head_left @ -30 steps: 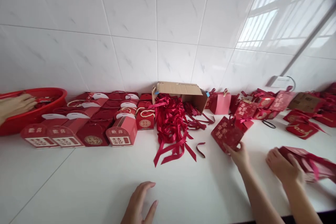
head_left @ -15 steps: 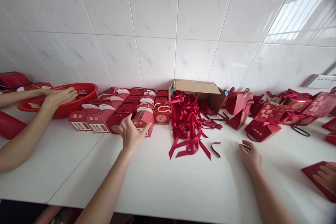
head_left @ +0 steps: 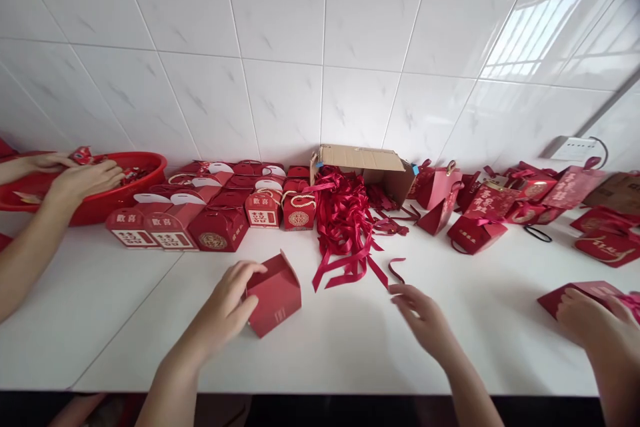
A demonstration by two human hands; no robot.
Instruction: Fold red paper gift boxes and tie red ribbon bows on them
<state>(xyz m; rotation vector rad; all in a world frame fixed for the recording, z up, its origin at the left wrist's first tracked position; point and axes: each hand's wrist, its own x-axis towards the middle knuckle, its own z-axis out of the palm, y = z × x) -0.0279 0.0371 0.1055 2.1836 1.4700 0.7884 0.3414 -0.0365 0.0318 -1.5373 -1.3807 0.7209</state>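
Observation:
My left hand (head_left: 231,300) grips a red gift box (head_left: 280,303) by its left side, thumb and fingers around it, and the box is tilted just over the white table. My right hand (head_left: 415,313) holds nothing; its fingers are apart, near the loose end of the ribbon heap. That heap of dark red ribbons (head_left: 345,227) spills out of a cardboard box (head_left: 360,157). A short ribbon strip (head_left: 396,269) lies by itself just above my right fingertips. Rows of red gift boxes (head_left: 173,230) stand left of the ribbons.
At the left a person's hands (head_left: 85,180) work over a red basin (head_left: 143,190) of small wrapped items. On the right another person's hand (head_left: 595,313) rests on a red box (head_left: 550,300). Ribboned boxes (head_left: 477,235) and a black loop (head_left: 538,233) lie behind. A tiled wall borders the table.
My left hand has pulled a box out of the front row towards me and turned it. My right hand has moved left, towards the ribbons. The camera view has shifted right.

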